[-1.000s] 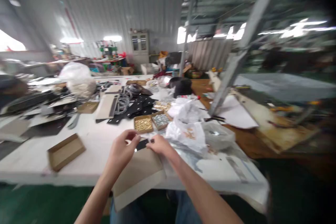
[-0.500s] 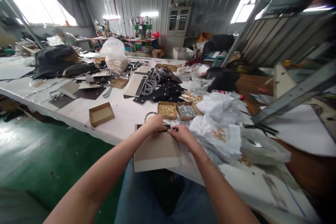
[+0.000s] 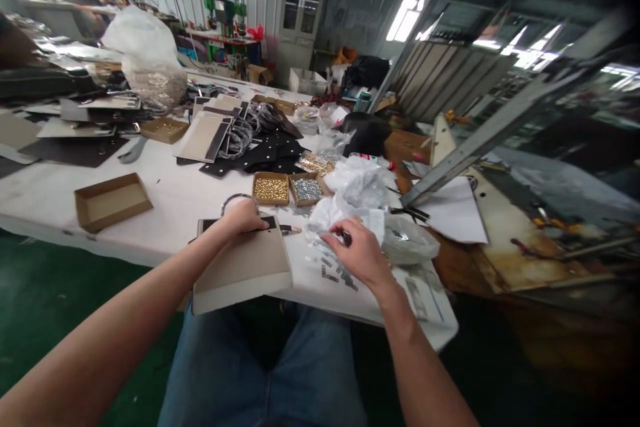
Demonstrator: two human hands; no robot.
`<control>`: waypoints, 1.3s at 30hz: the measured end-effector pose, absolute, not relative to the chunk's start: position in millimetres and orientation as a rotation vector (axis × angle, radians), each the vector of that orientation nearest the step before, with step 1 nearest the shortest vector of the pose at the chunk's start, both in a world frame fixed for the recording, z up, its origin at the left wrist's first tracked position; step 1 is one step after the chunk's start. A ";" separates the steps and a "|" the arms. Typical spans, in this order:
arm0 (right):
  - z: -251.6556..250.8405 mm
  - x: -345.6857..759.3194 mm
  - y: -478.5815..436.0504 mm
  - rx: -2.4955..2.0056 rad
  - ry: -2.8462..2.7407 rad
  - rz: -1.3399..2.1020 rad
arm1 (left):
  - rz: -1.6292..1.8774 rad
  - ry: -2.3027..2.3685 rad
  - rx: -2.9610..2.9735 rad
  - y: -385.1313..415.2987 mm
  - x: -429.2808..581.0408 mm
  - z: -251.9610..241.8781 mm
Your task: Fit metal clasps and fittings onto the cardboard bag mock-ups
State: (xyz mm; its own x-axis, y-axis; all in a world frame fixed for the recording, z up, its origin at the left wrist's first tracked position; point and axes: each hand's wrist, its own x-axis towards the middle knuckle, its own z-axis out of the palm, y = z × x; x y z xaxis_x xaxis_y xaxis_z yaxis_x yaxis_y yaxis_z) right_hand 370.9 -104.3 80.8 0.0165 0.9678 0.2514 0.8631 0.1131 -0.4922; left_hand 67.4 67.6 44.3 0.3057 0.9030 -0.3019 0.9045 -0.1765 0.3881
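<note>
Head view: left hand (image 3: 245, 217) grip pins one black strip (image 3: 269, 221); right hand (image 3: 357, 255) grip curled, hold unclear.

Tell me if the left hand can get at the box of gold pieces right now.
Probably yes: the left hand rests on the board, and the open box sits just beyond it, only a thin ring between.

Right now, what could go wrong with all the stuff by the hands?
The flat tan cardboard board juts past the edge of the white table; if the left hand lifts, it might tip onto the lap. The small dark metal pieces lie loose by the right hand, so a sweep could scatter them. The little open box of gold studs sits near enough to knock.
</note>
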 end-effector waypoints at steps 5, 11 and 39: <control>45.1 450.6 -177.2 -2.099 -2.087 0.168 | 0.121 1.706 2.014 53.8 73.4 45.3; -7.5 508.2 -201.6 -2.019 -2.166 0.076 | 0.137 1.679 2.006 42.1 73.9 49.0; 42.1 466.0 -155.7 -1.483 -2.391 0.718 | 0.242 1.647 2.005 35.1 71.6 47.0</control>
State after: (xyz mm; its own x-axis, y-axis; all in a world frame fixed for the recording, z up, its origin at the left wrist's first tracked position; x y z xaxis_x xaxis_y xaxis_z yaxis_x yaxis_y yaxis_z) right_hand 466.0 -155.7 42.1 -0.4575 0.8875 -0.0555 0.7711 0.3650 -0.5217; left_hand 71.6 35.1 47.0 0.2414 0.9517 -0.1895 0.8570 -0.1175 0.5017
